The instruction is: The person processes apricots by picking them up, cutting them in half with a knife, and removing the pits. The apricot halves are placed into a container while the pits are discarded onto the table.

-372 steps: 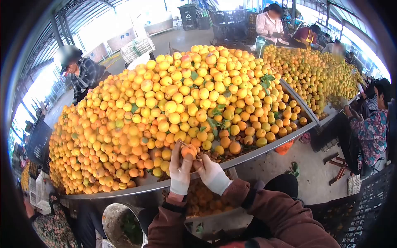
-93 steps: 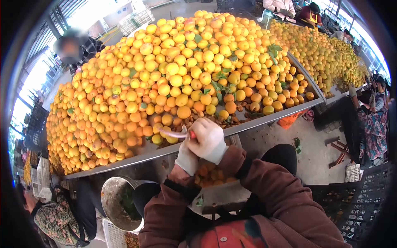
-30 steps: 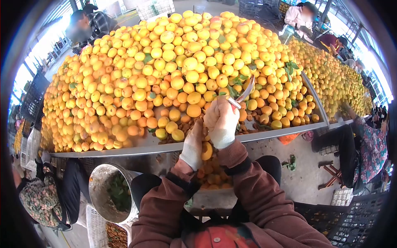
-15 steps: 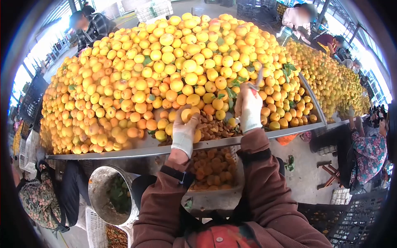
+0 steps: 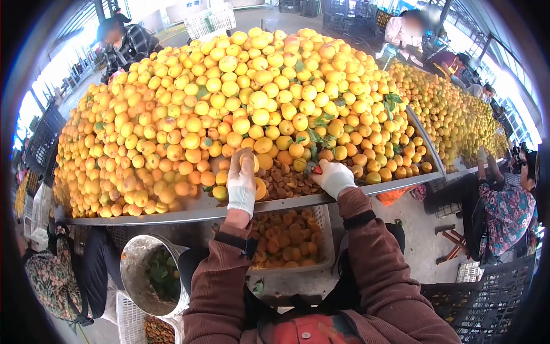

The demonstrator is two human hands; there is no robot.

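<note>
My left hand, in a pale glove, is closed around a yellow-orange apricot at the front of a large heap of apricots. Another apricot sits against the palm side of that hand. Gloved too, my right hand is closed on a small knife, of which a bit of red shows; its blade is hard to make out. Between the hands lies a patch of brown pits on the metal table. Green leaves are mixed into the fruit just beyond.
The table's metal rim runs in front of me. Below it stands a crate of apricots. A bucket with leaves is at lower left, beside a white crate. A divider separates a second heap. Other people sit around.
My right hand has come down and inward with the knife, from above the fruit to beside the pits. My left hand has shifted slightly left, still holding an apricot.
</note>
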